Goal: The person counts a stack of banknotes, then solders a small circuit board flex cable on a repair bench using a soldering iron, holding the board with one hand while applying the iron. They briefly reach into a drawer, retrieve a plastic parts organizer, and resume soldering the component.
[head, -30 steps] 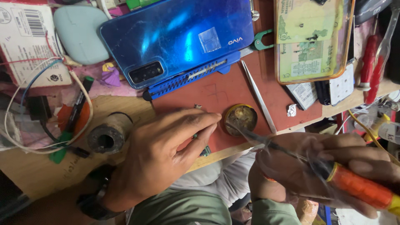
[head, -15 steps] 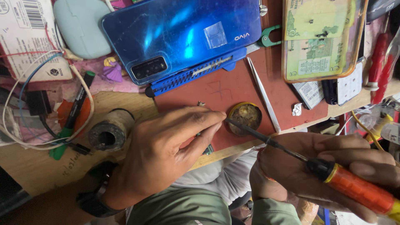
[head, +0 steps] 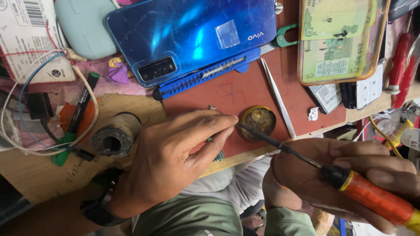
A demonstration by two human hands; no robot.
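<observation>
Soldering iron (head: pixel 350 188) gripped in right hand (head: pixel 345 183), tip at left fingertips.

Fingers of right hand closed round orange handle, near right. Left hand (head: pixel 170 161) flat on red mat (head: pixel 249 94), fingers together, pinning small green board (head: pixel 218 155), mostly hidden beneath. Just beyond tip: round flux tin (head: pixel 258 123), steel tweezers (head: pixel 278 96). Far: blue phone (head: pixel 192 37), blue ruler-like tool (head: pixel 205 76). Left: black cylinder (head: pixel 114 134), green marker (head: pixel 74 120).

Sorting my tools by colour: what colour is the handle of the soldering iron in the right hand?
Orange, with a black collar; the soldering iron shows in the head view.
</observation>
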